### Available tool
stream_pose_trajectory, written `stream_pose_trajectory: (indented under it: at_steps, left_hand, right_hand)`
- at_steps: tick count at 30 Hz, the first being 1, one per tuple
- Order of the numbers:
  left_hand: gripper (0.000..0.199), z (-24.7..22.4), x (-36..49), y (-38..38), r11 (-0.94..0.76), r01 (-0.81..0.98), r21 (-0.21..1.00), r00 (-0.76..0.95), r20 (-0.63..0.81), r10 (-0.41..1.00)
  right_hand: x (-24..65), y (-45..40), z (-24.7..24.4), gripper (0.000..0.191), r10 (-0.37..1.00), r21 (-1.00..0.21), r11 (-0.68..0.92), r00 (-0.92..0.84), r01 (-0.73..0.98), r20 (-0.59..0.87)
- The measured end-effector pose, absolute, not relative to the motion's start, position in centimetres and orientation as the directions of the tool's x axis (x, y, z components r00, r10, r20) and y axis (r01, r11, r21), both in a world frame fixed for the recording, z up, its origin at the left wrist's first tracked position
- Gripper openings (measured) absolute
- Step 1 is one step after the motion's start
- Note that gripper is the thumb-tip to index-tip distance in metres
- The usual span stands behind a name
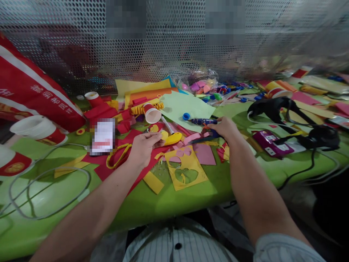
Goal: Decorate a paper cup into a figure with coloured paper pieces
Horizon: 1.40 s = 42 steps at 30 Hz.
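Fingers of the left hand [141,149] pinch a small yellow paper disc [164,135] near the middle of the green table [152,209], just beside a ridged yellow plastic tool [173,139]. Fingers of the right hand [225,129] are bent in at the right end of a dark patterned tube [203,121]; whether they grip it or only touch it, I cannot tell. Between the two forearms a strip of green tabletop runs from a cut yellow sheet [200,174] to the rounded front edge, leaving room there to move. Farther back, paper crowds the surface up to the metal mesh [169,43]. On the left, a pale cable [88,178] loops toward one phone [103,136]; on the right, one purple box [272,143] sits near one black strap [283,109]. Counted on the left half: four paper cups, two of them large ones [54,136] at the far left, one red cup [93,100] behind the phone and one tipped cup [152,114] behind the left hand. One blue cap [186,116] lies on one pale green sheet [180,103], by the tube's left tip.
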<state>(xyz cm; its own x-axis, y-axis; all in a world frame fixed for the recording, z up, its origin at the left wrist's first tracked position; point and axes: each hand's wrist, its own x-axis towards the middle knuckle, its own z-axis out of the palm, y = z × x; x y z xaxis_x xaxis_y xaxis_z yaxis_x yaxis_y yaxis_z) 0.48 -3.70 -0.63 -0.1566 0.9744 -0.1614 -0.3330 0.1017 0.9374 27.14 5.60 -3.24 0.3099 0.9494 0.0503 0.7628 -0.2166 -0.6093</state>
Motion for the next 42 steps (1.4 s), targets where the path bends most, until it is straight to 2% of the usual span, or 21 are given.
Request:
stream_pose_trajectory:
  at_steps: [3, 7, 10, 12, 16, 19, 26, 28, 30, 33, 35, 38, 40, 42]
  left_hand:
    - [0.020, -0.6, 0.4, -3.6, 0.102, -0.337, 0.936, -0.167, -0.166, 0.972]
    - [0.019, -0.7, 0.2, -3.6, 0.106, -0.329, 0.938, -0.177, -0.172, 0.969]
    - [0.018, -0.8, 0.1, -3.5, 0.107, -0.325, 0.940, -0.175, -0.171, 0.970]
    - [0.018, -0.8, 0.1, -3.4, 0.106, -0.330, 0.938, -0.175, -0.171, 0.970]
    - [0.016, -0.7, -0.1, -3.4, 0.089, -0.354, 0.931, -0.194, -0.166, 0.967]
    - [0.017, -0.6, -0.4, -3.3, 0.064, -0.365, 0.929, -0.208, -0.148, 0.967]
    - [0.018, -0.2, -1.2, -3.0, 0.032, -0.390, 0.920, -0.241, -0.135, 0.961]
    - [0.019, -0.1, -1.3, -3.0, 0.029, -0.398, 0.917, -0.246, -0.137, 0.960]
    - [0.019, 0.0, -1.3, -3.0, 0.028, -0.416, 0.909, -0.242, -0.141, 0.960]
    - [0.019, 0.1, -1.3, -3.0, 0.028, -0.433, 0.901, -0.238, -0.144, 0.960]
    - [0.020, 0.0, -1.3, -2.9, 0.015, -0.429, 0.903, -0.253, -0.136, 0.958]
    - [0.021, -0.3, -1.2, -2.8, -0.005, -0.414, 0.910, -0.273, -0.119, 0.955]
    - [0.021, -0.5, -1.2, -2.7, -0.008, -0.401, 0.916, -0.271, -0.110, 0.956]
    - [0.020, -0.7, -1.1, -2.6, -0.008, -0.387, 0.922, -0.270, -0.105, 0.957]
  right_hand:
    - [26.9, 5.5, -2.9, 0.045, 0.911, -0.636, -0.297, 0.410, 0.713, 0.034]
    - [26.5, 5.2, -2.4, 0.048, 0.901, -0.808, -0.203, 0.429, 0.553, 0.067]
    - [26.3, 5.1, -2.0, 0.045, 0.915, -0.945, -0.093, 0.402, 0.313, 0.043]
    - [25.9, 4.7, -1.4, 0.038, 0.955, -0.989, -0.063, 0.297, 0.131, -0.022]
    - [24.2, 3.1, 0.3, 0.029, 0.995, -0.993, -0.085, 0.047, -0.081, -0.088]
    - [22.5, 1.6, 1.1, 0.029, 0.992, -0.970, -0.124, -0.018, -0.209, -0.123]
    - [20.9, 0.6, 1.4, 0.022, 0.923, -0.869, -0.378, -0.207, -0.318, -0.325]
    - [20.7, 0.7, 1.8, 0.024, 0.919, -0.867, -0.380, -0.238, -0.321, -0.315]
    - [20.6, 0.5, 2.3, 0.026, 0.953, -0.917, -0.288, -0.180, -0.277, -0.245]
    - [20.4, -0.3, 2.3, 0.024, 0.993, -0.992, -0.089, -0.090, -0.084, -0.081]
    - [20.1, -1.0, 1.7, 0.024, 0.992, -0.997, 0.043, -0.123, 0.065, 0.035]
    - [19.7, -2.2, 0.0, 0.022, 0.941, -0.922, 0.308, -0.215, 0.234, 0.260]
    - [19.4, -2.6, -0.9, 0.019, 0.871, -0.818, 0.484, -0.256, 0.311, 0.418]
    - [19.3, -2.8, -1.5, 0.020, 0.807, -0.711, 0.591, -0.276, 0.381, 0.523]
